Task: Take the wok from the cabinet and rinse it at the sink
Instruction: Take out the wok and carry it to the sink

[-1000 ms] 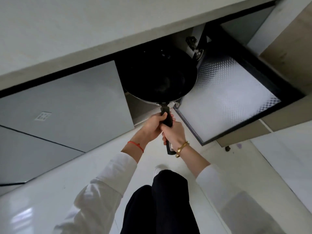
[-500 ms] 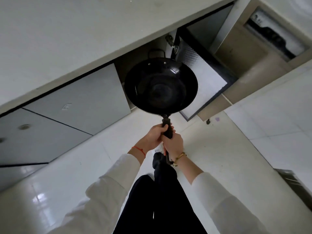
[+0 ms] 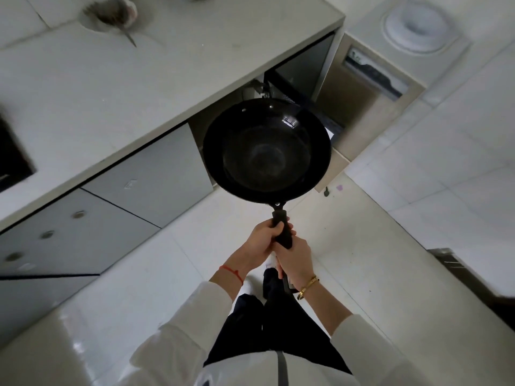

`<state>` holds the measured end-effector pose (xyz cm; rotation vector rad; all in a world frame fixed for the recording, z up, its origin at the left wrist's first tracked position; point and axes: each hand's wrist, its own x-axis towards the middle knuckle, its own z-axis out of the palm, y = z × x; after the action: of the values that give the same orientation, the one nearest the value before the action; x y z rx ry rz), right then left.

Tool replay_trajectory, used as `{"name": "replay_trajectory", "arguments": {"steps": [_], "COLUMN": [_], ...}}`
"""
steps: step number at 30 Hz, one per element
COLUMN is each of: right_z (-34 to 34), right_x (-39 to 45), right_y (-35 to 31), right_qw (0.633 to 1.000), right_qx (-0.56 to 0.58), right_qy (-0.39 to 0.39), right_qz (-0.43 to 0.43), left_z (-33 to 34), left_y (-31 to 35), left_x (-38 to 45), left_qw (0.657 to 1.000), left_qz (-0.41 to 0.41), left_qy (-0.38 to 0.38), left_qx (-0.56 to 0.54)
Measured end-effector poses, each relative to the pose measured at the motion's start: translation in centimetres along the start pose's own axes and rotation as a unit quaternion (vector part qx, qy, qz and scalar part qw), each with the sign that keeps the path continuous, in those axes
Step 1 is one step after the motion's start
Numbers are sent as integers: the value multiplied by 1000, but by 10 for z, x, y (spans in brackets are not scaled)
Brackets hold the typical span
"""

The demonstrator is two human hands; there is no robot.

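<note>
Wok [image 3: 267, 151] in both hands (airborne)

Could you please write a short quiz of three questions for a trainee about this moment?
1. True or false: the wok rests on the countertop.
2. Which hand grips the handle nearer the bowl: A left hand, B right hand?
3. Fill in: the cabinet door is ____.

Key: 1 false, it is held in the air. 2 A. 3 open.
</note>
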<state>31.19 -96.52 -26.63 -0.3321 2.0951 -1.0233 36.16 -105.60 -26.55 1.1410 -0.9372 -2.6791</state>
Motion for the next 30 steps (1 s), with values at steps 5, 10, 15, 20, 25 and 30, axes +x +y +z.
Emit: {"name": "replay_trajectory", "arguments": {"steps": [5, 10, 15, 20, 25, 30], "right_z": [-14, -20, -28, -32, -31, -23], "right_x": [-24, -30, -28, -21, -12, -4], "right_y": [-17, -34, -49, -61, -77, -93], "right_qw": [999, 997, 993, 989, 983, 970], "right_qx": [-12, -11, -12, -23, -18, -38], "right_qy": [6, 6, -27, -61, -107, -159], "right_qz": [-48, -80, -114, -134, -147, -180], "left_z": [16, 24, 32, 36, 36, 30], "left_y": [7, 19, 28, 35, 46, 55], "left_x": [-26, -38, -43, -44, -47, -51], "left_qw": [998, 995, 992, 986, 979, 966], "left_qz": [52, 94, 129, 162, 191, 226], "left_qy": [-14, -17, 6, 33, 65, 104], "left_qx": [19, 8, -7, -14, -35, -66]}}
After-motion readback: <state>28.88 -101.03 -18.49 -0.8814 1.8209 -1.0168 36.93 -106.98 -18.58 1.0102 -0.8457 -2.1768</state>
